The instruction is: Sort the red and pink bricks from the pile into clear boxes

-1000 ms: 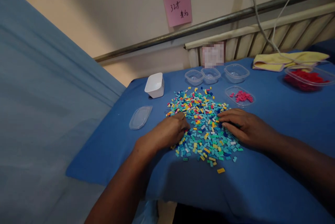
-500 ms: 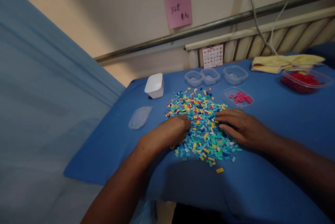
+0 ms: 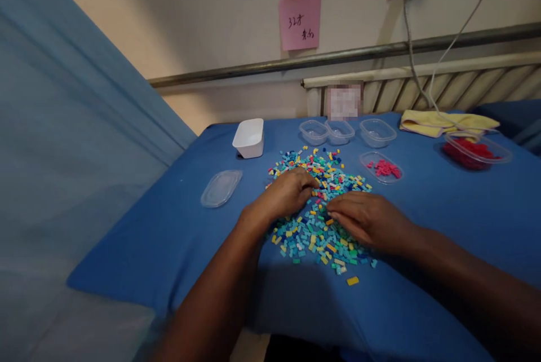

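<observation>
Small toy building bricks (image 3: 313, 238) in turquoise, blue, yellow, white and pink lie in a loose heap on the blue cloth. My left hand (image 3: 291, 190) rests over the heap's left middle, its fingers curled down among the bricks. Whatever those fingertips hold, if anything, is hidden. On the right side of the heap, my right hand (image 3: 366, 218) points inward with its fingers and thumb pressed together at the bricks. I cannot make out a brick between its tips. Just beyond it, pink bricks (image 3: 386, 168) lie on a clear plastic lid (image 3: 395, 179).
Behind the heap stand several clear tubs (image 3: 377, 133), with a white container (image 3: 248, 137) to their left. Another clear lid (image 3: 221, 188) lies at left. A clear tub of red pieces (image 3: 471, 153) and a yellow cloth (image 3: 443, 123) are at right. A blue curtain (image 3: 84, 114) hangs at left.
My right hand has moved left and inward, and its fingers have closed together. My left hand has shifted slightly forward over the heap. The camera view has tilted a little.
</observation>
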The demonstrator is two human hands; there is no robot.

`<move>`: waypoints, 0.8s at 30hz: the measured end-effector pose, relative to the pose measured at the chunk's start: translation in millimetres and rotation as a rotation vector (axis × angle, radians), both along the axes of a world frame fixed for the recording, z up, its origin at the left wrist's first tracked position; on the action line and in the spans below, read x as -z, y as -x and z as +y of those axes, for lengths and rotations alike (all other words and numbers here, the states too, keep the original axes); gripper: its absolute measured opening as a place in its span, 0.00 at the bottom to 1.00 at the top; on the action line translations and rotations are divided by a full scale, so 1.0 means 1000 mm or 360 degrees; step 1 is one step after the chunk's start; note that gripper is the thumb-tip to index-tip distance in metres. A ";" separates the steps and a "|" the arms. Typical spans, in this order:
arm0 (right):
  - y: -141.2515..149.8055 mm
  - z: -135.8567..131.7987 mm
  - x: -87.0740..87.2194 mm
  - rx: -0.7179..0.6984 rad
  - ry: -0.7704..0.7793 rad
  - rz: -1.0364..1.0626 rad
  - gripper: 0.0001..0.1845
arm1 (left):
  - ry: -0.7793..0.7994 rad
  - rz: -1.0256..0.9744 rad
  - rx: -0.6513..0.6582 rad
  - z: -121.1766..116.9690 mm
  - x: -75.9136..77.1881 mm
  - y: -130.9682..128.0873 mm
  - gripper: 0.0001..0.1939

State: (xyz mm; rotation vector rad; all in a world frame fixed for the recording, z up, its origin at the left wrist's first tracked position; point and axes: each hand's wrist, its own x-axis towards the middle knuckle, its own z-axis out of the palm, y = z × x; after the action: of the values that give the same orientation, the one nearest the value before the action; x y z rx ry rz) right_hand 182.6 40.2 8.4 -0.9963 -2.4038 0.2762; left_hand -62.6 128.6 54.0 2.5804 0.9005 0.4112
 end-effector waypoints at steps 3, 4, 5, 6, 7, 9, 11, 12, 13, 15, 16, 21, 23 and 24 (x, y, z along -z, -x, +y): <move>-0.003 0.015 -0.003 0.0057 -0.0035 -0.0056 0.18 | -0.0029 -0.0173 -0.0119 0.000 0.014 0.004 0.14; -0.002 0.022 -0.003 0.0013 -0.0050 -0.0105 0.19 | -0.0037 -0.0230 -0.0147 0.000 0.018 0.007 0.13; 0.000 0.028 -0.002 -0.0040 -0.0063 -0.0160 0.21 | -0.0044 -0.0281 -0.0163 0.000 0.021 0.010 0.13; 0.001 0.032 -0.002 -0.0080 -0.0073 -0.0218 0.22 | -0.0047 -0.0318 -0.0170 -0.001 0.024 0.014 0.13; 0.002 0.035 -0.002 -0.0093 -0.0078 -0.0274 0.21 | -0.0045 -0.0339 -0.0172 -0.002 0.026 0.017 0.13; 0.000 0.035 -0.003 -0.0053 -0.0067 -0.0361 0.18 | -0.0034 -0.0342 -0.0186 -0.005 0.028 0.021 0.14; -0.005 0.031 -0.005 -0.0001 -0.0042 -0.0398 0.15 | -0.0019 -0.0321 -0.0183 -0.008 0.028 0.021 0.14; -0.008 0.028 -0.007 0.0025 -0.0033 -0.0394 0.14 | -0.0019 -0.0307 -0.0170 -0.010 0.028 0.019 0.14; -0.010 0.027 -0.008 0.0061 -0.0027 -0.0378 0.13 | -0.0024 -0.0284 -0.0149 -0.012 0.028 0.017 0.14; -0.010 0.028 -0.012 0.0158 -0.0015 -0.0335 0.13 | -0.0042 -0.0205 -0.0095 -0.015 0.026 0.012 0.15; -0.008 0.030 -0.015 0.0206 0.0001 -0.0326 0.14 | -0.0055 -0.0159 -0.0075 -0.016 0.026 0.010 0.15; 0.023 0.051 -0.029 0.0295 0.0229 -0.0566 0.13 | -0.0087 -0.0055 -0.0071 -0.017 0.023 0.009 0.16; 0.035 0.056 -0.035 0.0344 0.0329 -0.0724 0.11 | -0.0108 0.0003 -0.0112 -0.017 0.023 0.011 0.15; 0.039 0.056 -0.038 0.0384 0.0364 -0.0796 0.10 | -0.0119 0.0035 -0.0136 -0.017 0.023 0.012 0.14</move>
State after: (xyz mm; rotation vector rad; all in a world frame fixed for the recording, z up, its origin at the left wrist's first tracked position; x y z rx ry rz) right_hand 143.8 96.4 46.1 -1.6049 -2.6900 0.2383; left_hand -74.9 111.8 31.4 2.6252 1.0242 0.4495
